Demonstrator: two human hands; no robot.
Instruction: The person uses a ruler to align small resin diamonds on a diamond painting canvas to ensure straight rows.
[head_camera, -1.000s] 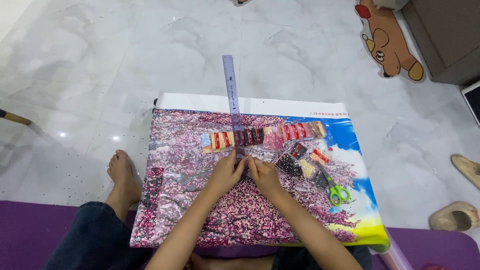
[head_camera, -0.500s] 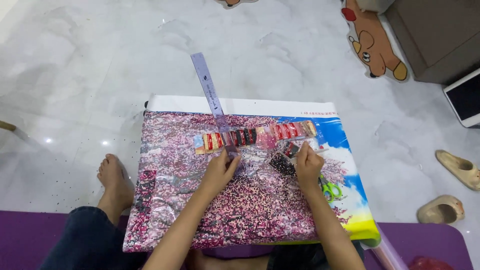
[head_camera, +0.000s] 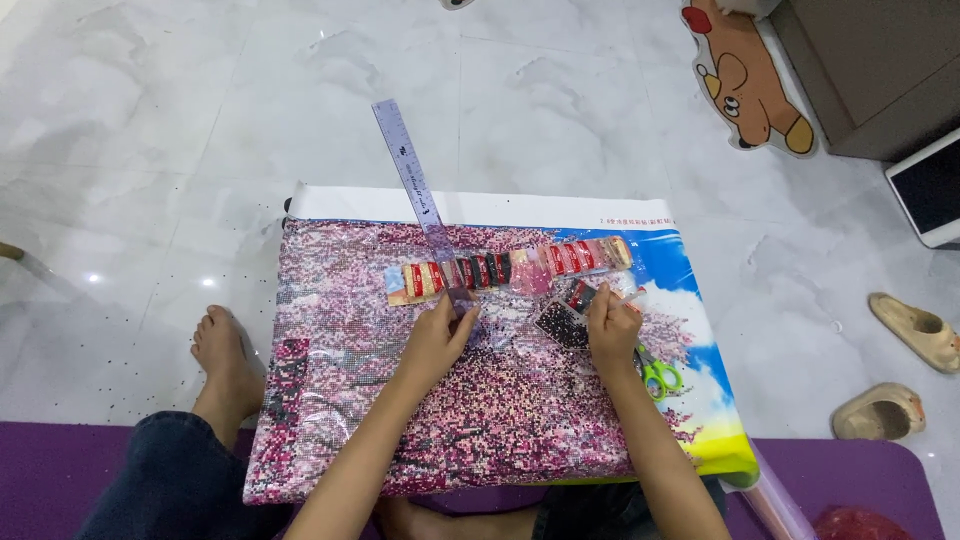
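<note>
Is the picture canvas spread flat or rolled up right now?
Spread flat: the canvas lies open on the floor, both hands resting on it.

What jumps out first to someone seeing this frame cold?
The big pink bead-mosaic canvas spread on the marble floor, filling the middle of the view. The left hand presses on the lower end of a clear purple ruler that slants up past the canvas's top edge, while the right hand works beside a small dark bead tray, under a row of red and pink bead packets.

Home floor: slippers, cartoon mat
</note>
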